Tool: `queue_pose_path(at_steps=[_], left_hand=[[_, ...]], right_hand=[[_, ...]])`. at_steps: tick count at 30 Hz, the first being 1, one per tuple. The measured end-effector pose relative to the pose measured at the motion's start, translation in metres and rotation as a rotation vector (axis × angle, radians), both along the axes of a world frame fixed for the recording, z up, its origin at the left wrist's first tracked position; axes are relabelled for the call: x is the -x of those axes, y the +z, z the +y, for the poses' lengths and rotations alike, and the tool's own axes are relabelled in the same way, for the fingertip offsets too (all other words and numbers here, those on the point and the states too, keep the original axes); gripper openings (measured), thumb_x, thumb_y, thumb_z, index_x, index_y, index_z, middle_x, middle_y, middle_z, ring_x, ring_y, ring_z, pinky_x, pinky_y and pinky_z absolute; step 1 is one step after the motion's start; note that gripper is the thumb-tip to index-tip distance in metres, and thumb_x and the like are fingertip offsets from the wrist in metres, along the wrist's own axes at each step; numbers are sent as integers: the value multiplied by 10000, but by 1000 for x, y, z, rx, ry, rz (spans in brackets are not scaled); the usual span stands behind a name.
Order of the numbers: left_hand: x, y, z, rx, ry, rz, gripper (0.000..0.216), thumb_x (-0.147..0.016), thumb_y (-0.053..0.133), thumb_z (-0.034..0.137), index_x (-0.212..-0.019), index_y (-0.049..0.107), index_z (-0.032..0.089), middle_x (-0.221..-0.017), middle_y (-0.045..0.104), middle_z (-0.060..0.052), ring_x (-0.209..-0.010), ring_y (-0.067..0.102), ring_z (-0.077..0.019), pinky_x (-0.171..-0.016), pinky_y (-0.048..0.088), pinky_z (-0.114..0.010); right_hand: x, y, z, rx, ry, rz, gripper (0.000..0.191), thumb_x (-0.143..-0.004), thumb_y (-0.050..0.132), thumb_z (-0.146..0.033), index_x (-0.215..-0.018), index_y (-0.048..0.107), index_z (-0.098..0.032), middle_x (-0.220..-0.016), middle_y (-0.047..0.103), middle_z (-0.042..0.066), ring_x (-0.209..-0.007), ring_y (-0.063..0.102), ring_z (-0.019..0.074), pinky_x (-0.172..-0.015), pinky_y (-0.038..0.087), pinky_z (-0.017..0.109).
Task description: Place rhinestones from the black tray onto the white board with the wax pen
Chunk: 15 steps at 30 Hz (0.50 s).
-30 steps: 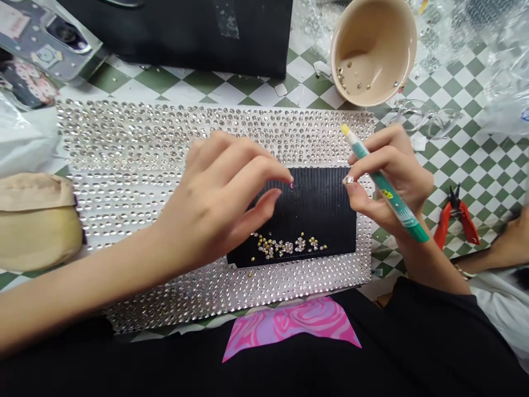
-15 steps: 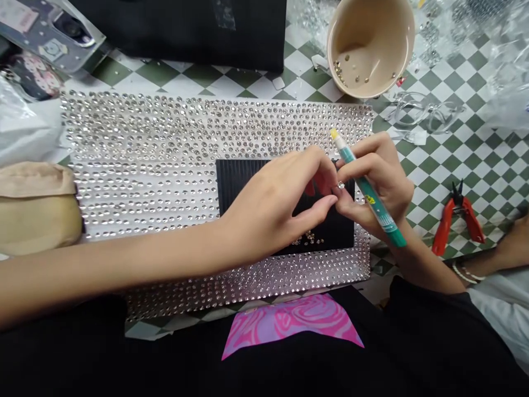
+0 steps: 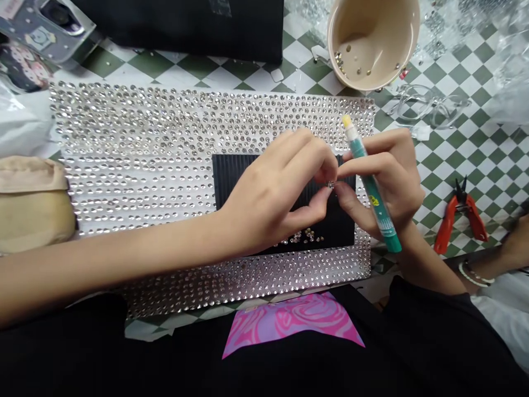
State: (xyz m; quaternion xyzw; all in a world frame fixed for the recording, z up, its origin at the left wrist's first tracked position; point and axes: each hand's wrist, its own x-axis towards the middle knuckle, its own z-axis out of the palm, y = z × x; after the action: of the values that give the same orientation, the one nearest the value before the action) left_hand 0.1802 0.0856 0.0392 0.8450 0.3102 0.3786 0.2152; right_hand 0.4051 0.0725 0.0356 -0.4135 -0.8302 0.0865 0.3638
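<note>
My left hand [image 3: 281, 187] is closed in a pinch, with a small clear rhinestone [image 3: 330, 184] between thumb and forefinger. My right hand [image 3: 388, 182] carries a green and white pen with a yellow tip [image 3: 374, 193], lying slanted across its fingers. The right thumb and forefinger come right up to the rhinestone; whether they also grip it I cannot tell. Beneath both hands lies a black ridged tray [image 3: 231, 179], with several loose rhinestones [image 3: 309, 236] near its lower edge. The tray rests on a white sheet covered in rows of rhinestones [image 3: 144, 187].
A beige cup [image 3: 372, 44] with a few stones inside stands at the back, near clear glasses [image 3: 430, 107]. Red-handled pliers [image 3: 460, 215] lie to the right, close to another person's arm [image 3: 506, 251]. A black box [image 3: 185, 27], phone [image 3: 58, 30] and beige pouch [image 3: 33, 204] surround the sheet.
The rhinestone has passed from my right fingertips into my left finger and thumb, which have closed. My right hand and the pen have shifted slightly right. The view has moved a little.
</note>
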Motion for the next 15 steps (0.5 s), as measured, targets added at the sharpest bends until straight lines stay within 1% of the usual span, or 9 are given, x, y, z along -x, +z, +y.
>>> queue_pose_path(at_steps=[2, 4, 7, 9, 12, 15], left_hand=[[3, 0, 0, 26, 0, 0, 129, -1052, 555, 105, -1052, 566, 233, -1028, 729, -27, -959, 735, -183, -871, 663, -373], [5, 0, -1, 86, -29, -33, 137, -1046, 562, 102, -1050, 556, 238, -1005, 715, -9, -928, 728, -162, -845, 672, -349], [5, -2, -3, 192, -79, -100, 150, -1046, 577, 102, -1037, 544, 248, -978, 701, 20, -877, 720, -132, -795, 664, -297], [5, -2, -4, 231, -97, -115, 142, -1069, 588, 117, -1039, 553, 251, -991, 716, 20, -886, 728, -132, -815, 662, -293], [5, -1, -5, 223, -95, -110, 107, -1107, 590, 163, -1056, 579, 256, -979, 737, 23, -885, 730, -138, -853, 662, -309], [6, 0, -5, 184, -72, -116, 134, -1105, 598, 142, -1039, 594, 258, -926, 741, 45, -852, 726, -124, -853, 660, -303]], right_hand=[[-2, 3, 1, -32, 12, -4, 100, -1066, 673, -311, -1133, 746, -315, -1017, 695, 64, -978, 702, 252, -856, 610, 449], [-4, 5, 2, -62, 30, 9, 100, -1068, 680, -316, -1157, 726, -319, -1011, 680, 51, -970, 704, 242, -837, 604, 430], [-5, 7, 1, -74, 66, 10, 85, -1068, 681, -314, -1141, 721, -329, -1018, 694, 43, -950, 706, 232, -829, 612, 416], [-5, 7, 1, -77, 83, 20, 87, -1066, 681, -307, -1132, 734, -326, -1030, 715, 46, -943, 706, 227, -825, 623, 406], [-2, 8, 0, -82, 86, 48, 81, -1066, 687, -308, -1113, 752, -317, -1024, 730, 44, -949, 716, 214, -831, 642, 383], [0, 10, -5, -72, 43, 95, 109, -1092, 646, -302, -1065, 751, -313, -1034, 759, 23, -966, 742, 194, -837, 661, 368]])
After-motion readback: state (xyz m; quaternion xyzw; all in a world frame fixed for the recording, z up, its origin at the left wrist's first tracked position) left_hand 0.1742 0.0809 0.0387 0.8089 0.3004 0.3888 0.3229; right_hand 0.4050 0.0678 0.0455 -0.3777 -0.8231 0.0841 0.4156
